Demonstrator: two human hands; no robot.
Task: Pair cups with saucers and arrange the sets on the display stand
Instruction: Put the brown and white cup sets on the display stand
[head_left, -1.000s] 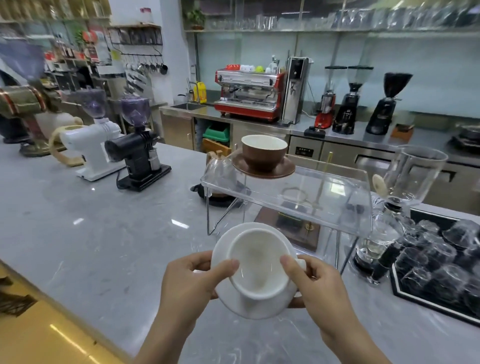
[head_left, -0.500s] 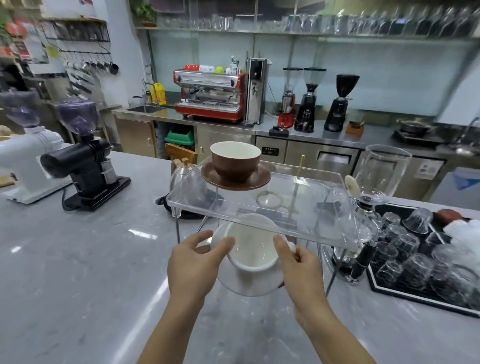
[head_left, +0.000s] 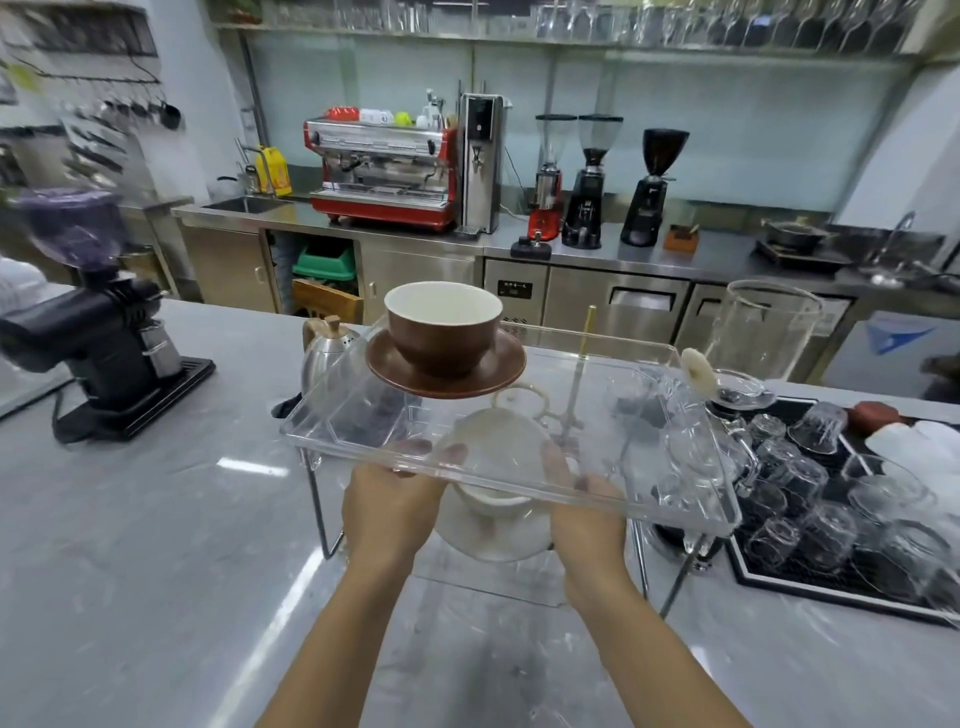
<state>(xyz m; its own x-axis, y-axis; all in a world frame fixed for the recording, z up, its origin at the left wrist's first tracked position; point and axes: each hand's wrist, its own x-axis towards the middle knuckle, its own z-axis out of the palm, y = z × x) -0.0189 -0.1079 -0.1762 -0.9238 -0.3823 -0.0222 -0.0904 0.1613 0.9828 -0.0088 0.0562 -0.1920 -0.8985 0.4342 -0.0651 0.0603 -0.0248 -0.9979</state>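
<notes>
At centre frame, both hands carry a white cup (head_left: 496, 457) on its white saucer (head_left: 493, 535) beneath the clear display stand's (head_left: 519, 480) top shelf. The left hand (head_left: 387, 506) and right hand (head_left: 584, 517) each have their grip clamped on the saucer's rim, thumbs on the cup's edge. Above, a brown cup (head_left: 441, 327) sits on a brown saucer (head_left: 447, 366) on the shelf.

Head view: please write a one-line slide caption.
Both hands slide a white cup and saucer under the clear stand's top shelf.
</notes>
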